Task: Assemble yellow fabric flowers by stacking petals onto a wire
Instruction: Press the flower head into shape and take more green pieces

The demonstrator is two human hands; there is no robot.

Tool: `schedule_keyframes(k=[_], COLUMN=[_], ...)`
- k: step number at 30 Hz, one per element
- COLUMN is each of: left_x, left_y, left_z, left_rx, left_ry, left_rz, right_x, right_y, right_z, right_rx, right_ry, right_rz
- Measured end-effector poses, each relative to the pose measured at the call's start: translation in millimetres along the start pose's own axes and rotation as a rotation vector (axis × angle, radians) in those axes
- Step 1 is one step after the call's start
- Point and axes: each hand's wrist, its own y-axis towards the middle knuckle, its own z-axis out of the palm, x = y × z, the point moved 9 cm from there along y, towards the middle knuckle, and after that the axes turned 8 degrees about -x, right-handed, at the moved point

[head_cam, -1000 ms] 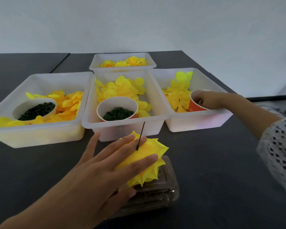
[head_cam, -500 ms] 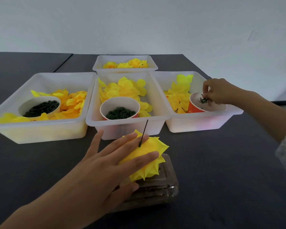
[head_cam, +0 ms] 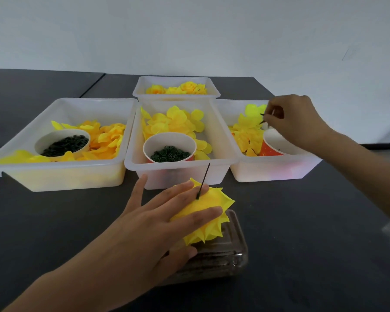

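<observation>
Item: one part-built yellow fabric flower [head_cam: 208,207], layered petals with pointed tips fanning out toward the right and near side, bright yellow with slightly deeper folds; it sat under the fingers of the left hand [head_cam: 158,224] on top of a clear plastic box [head_cam: 223,255] with dark contents. A thin dark wire [head_cam: 203,181] rose through the flower's centre, tilted a little to the right, emerging between the left hand's middle fingers. The left hand lay flat with straight, spread fingers pressing the petals down; its thumb reached along the box edge below. The right hand [head_cam: 295,120] was raised well away from the left, forward and to the right, with thumb and forefinger pinching a small dark green piece [head_cam: 262,119]; its exact shape was too small to tell. Directly beneath the right hand: a white bin [head_cam: 277,171] holding loose yellow petals [head_cam: 245,131] and an orange paper cup [head_cam: 273,147]. Ahead of the left hand: a middle bin [head_cam: 178,172] with round yellow petals and a cup of dark green rings [head_cam: 169,153]. Further left: a third bin [head_cam: 61,176] with orange-yellow petals and a white cup of dark pieces [head_cam: 64,145]. Beyond the middle bin: a smaller bin [head_cam: 176,95] of finished yellow flowers. All stood on a dark table [head_cam: 302,221].
</observation>
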Motion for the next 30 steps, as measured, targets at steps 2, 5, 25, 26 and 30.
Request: schedule_keyframes(k=[2, 5, 25, 26, 30], left_x=[-1, 0, 0, 0, 0], left_y=[1, 1, -2, -2, -2], left_z=[0, -1, -1, -2, -1], left_rx=[0.012, 0.013, -0.027, -0.029, -0.037], left_ry=[0.007, 0.003, -0.058, -0.059, -0.090], left_rz=[-0.005, 0.000, -0.042, -0.042, -0.044], right_x=[49, 106, 157, 158, 151], right_y=[-24, -63, -135, -138, -142], right_z=[-10, -12, -33, -32, -31], right_rx=[-0.022, 0.077, -0.186, -0.181, -0.147], right_ry=[0.276, 0.621, 0.303, 0.284, 0.315], right_rz=[-0.054, -0.104, -0.630, -0.661, -0.623])
